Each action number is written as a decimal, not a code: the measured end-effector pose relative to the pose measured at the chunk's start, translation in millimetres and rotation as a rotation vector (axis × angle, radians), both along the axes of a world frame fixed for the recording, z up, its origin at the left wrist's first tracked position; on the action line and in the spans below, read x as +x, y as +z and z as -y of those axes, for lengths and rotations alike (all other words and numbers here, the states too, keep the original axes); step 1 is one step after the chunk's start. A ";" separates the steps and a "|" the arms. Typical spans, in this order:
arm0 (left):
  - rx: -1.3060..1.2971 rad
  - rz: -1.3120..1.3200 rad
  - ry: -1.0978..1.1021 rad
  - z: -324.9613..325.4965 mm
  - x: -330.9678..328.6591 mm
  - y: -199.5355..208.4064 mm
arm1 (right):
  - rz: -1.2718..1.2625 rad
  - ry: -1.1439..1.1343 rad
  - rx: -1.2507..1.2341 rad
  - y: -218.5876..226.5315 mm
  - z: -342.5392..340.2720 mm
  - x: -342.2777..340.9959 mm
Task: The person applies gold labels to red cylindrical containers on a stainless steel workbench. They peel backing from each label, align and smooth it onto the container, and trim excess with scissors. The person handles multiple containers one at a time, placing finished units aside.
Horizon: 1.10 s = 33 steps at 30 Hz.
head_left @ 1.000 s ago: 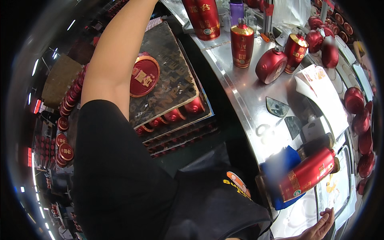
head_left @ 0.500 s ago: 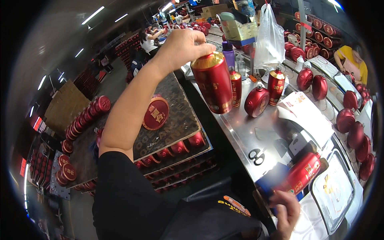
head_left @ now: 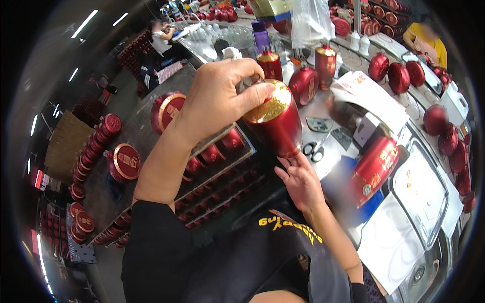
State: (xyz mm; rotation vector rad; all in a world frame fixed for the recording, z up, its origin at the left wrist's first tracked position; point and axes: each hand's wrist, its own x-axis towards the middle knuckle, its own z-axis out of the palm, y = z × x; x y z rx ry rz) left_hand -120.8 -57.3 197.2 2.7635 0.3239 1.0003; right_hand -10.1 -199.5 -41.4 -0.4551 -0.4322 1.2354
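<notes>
My left hand (head_left: 222, 96) grips a shiny red bottle (head_left: 278, 126) by its neck, around the gold shoulder. The bottle is held tilted in the air, its base toward me and to the right. Just below the base is my right hand (head_left: 303, 184), palm up, with the fingers stretched out. Its fingertips reach the base; whether they press on it I cannot tell. Another red bottle (head_left: 375, 166) lies on its side on the bench to the right. Black-handled scissors (head_left: 313, 151) and small stencil-like pieces (head_left: 319, 124) lie on the metal bench.
Behind stand two red-gold bottles (head_left: 326, 65) with a round red flask (head_left: 303, 86) between them. A clear framed tray (head_left: 419, 187) and white papers (head_left: 386, 242) are at right. Red flasks (head_left: 125, 161) sit on a stacked pallet at left. A person in yellow (head_left: 427, 43) works far right.
My left hand has brought the bottle nearer and lower. My right hand has moved from beside the lying bottle up to the held bottle's base. The view has shifted to the right.
</notes>
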 end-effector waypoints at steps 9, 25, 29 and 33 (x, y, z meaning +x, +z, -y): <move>0.092 0.015 -0.106 39.1 -22.4 -72.8 | -0.259 0.094 0.203 -59.9 -21.0 1.7; -0.117 -0.037 -0.292 59.2 -34.2 -135.8 | -0.381 0.352 0.167 -85.6 -25.2 -10.2; -0.439 -0.059 -0.262 48.3 -28.7 -152.7 | -0.307 0.289 0.210 -103.1 -25.9 -16.3; -0.763 -0.145 -0.281 29.0 -26.9 -162.1 | -0.342 0.262 -0.102 -109.4 -23.7 -21.8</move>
